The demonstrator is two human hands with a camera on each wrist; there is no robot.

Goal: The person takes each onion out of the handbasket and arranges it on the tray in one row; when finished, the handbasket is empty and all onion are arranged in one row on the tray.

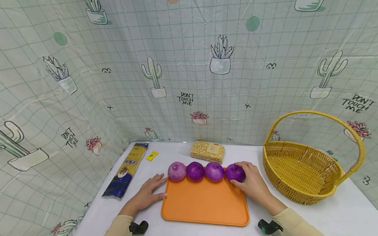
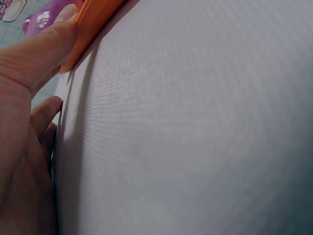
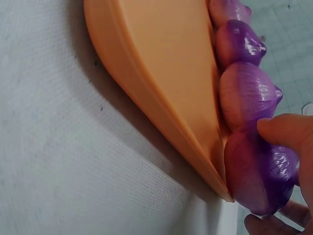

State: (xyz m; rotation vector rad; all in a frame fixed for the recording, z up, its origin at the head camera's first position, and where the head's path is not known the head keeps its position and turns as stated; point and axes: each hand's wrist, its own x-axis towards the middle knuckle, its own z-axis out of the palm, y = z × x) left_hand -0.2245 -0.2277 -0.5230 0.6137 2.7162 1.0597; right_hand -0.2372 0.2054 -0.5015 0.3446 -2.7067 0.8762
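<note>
Several purple onions sit in a row along the far edge of an orange tray [image 1: 203,203]. My right hand [image 1: 249,182] curls round the rightmost onion [image 1: 234,172], thumb and fingers on it; the right wrist view shows this onion [image 3: 259,171] gripped at the tray's corner [image 3: 161,83]. My left hand [image 1: 149,191] lies flat on the white table, fingers straight, thumb against the tray's left rim [image 2: 88,22]. The leftmost onion [image 1: 177,171] is just beyond its fingertips.
A yellow wicker basket [image 1: 307,170] with a tall handle stands to the right of the tray. A spaghetti packet [image 1: 127,170], a small yellow tag [image 1: 152,155] and a bag of corn kernels [image 1: 207,151] lie behind. A cactus-print curtain encloses the table.
</note>
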